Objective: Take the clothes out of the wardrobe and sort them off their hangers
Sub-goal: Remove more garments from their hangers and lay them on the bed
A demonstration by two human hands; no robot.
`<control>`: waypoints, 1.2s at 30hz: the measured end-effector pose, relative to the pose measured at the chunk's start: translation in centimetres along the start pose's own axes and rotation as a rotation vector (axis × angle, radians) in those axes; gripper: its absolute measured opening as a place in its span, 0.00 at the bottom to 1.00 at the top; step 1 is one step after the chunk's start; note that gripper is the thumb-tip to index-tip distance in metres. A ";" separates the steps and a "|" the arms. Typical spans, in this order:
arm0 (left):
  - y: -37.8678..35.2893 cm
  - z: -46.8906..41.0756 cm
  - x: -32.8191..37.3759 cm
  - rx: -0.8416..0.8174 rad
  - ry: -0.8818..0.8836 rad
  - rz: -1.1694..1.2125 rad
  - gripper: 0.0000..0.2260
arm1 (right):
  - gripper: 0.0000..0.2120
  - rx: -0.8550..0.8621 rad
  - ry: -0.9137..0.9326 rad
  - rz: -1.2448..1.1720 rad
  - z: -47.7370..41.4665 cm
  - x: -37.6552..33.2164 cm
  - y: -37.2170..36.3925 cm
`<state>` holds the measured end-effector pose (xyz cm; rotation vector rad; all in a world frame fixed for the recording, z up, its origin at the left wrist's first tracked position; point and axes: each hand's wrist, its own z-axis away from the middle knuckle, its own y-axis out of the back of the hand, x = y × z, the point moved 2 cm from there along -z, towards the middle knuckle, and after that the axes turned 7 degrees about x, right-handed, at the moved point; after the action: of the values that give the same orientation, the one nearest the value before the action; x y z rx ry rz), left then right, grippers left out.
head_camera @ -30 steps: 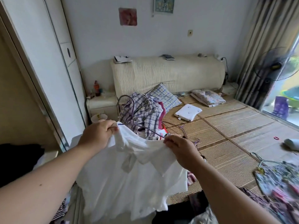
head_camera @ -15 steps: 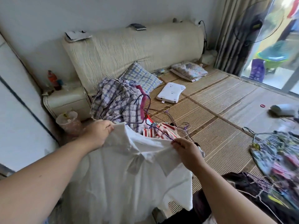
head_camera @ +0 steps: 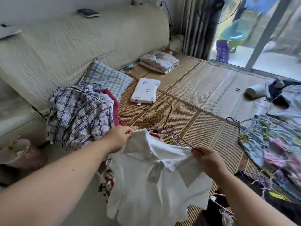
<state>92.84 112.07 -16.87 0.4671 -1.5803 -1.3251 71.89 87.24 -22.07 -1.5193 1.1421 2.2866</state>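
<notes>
A white collared shirt (head_camera: 151,190) hangs in the air in front of me, over the near edge of the bed. My left hand (head_camera: 118,138) pinches its left shoulder beside the collar. My right hand (head_camera: 207,159) grips the right shoulder together with the end of a thin purple wire hanger (head_camera: 167,126), whose hook rises behind the collar. More wire hangers lie tangled on the mat just behind the shirt.
A plaid shirt pile (head_camera: 78,118) lies left on the woven bed mat (head_camera: 203,95). Floral clothes on hangers (head_camera: 273,144) spread at right, dark clothes (head_camera: 254,198) at the near right. A checked pillow (head_camera: 105,79), white pad (head_camera: 145,90) and folded quilt (head_camera: 158,61) lie farther back.
My view has swung right and down, away from the wardrobe toward the bed. Both hands have carried the white shirt out over the mat, and the hanger's hook now stands clear behind the collar.
</notes>
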 end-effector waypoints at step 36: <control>-39.5 -19.3 -16.1 -0.599 -0.612 -0.652 0.40 | 0.36 -0.148 -0.518 0.732 -12.9 27.4 -29.0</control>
<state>105.09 101.60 -60.84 0.1990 -1.4234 -2.5251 83.36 91.50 -62.12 -0.4706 1.5453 3.0083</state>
